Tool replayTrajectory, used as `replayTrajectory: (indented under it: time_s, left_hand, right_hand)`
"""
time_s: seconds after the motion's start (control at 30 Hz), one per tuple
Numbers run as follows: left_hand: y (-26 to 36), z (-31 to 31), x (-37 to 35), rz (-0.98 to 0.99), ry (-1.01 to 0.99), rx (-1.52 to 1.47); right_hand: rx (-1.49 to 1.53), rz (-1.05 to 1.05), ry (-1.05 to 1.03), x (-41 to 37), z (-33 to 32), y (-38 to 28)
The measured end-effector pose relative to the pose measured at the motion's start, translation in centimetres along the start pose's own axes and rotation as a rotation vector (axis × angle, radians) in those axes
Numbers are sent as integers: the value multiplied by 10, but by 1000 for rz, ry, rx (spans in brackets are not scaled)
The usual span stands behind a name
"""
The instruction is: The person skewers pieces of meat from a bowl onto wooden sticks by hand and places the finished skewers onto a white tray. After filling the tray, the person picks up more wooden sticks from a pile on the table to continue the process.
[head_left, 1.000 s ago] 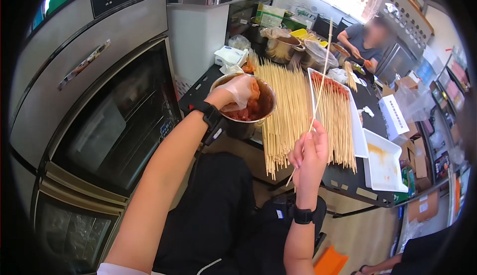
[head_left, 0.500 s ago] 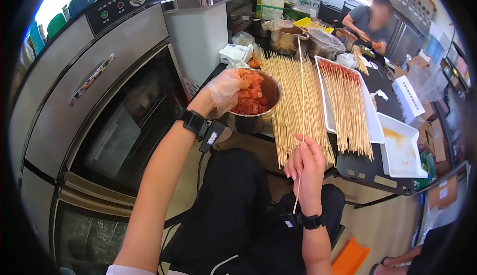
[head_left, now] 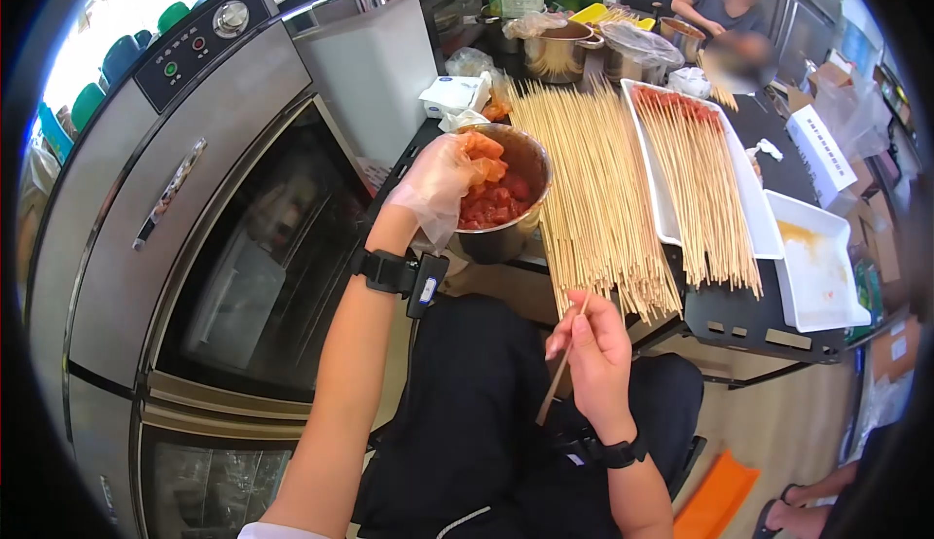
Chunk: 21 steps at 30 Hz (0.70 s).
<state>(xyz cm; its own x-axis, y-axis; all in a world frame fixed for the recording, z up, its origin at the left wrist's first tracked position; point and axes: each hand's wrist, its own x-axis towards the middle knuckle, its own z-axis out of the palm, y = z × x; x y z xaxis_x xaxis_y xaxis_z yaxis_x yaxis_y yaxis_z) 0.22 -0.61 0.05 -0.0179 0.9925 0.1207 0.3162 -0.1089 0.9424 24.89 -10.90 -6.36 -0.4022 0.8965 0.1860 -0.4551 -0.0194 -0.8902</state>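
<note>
My left hand, in a clear plastic glove stained orange-red, is inside the rim of a metal pot. Its fingers are curled on the red marinated meat; the fingertips are partly hidden. Over my lap, my right hand is bare and pinches a thin wooden skewer between thumb and fingers. The skewer slants, its lower end toward my lap. Just beyond this hand lies a wide spread of bare bamboo skewers on the table.
A white tray holds skewers with red meat at their far ends. Another white tray, with yellowish liquid, sits at the right. A steel cabinet stands left. Across the table a person works near more pots. An orange object lies below right.
My left hand has lowered the clump of meat into the pot. The skewer in my right hand has swung from pointing up and away to slanting down toward my lap.
</note>
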Motion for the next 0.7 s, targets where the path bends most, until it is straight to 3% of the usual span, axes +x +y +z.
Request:
replayTrajectory:
  time_s: [0.23,0.3,0.33,0.37,0.43,0.7]
  left_hand:
    - [3,0,-4,31,21,-18]
    - [4,1,-4,47,-10,-43]
    - [6,2,-6,15,-4,-234]
    - [7,3,-7,-16,3,-424]
    - [6,0,-6,-35,-47,-473]
    - [6,0,-4,-13,-145,-585]
  right_hand:
    - [312,-52,0,8,-19,-17]
    - [581,-19,-190,10,-30,-16]
    - [580,-18,-188,10,-29,-15]
    - [530,27,-60,10,-24,-15]
    - [432,113,172,13,-6,-21]
    - [749,260,3,10,-16,-14]
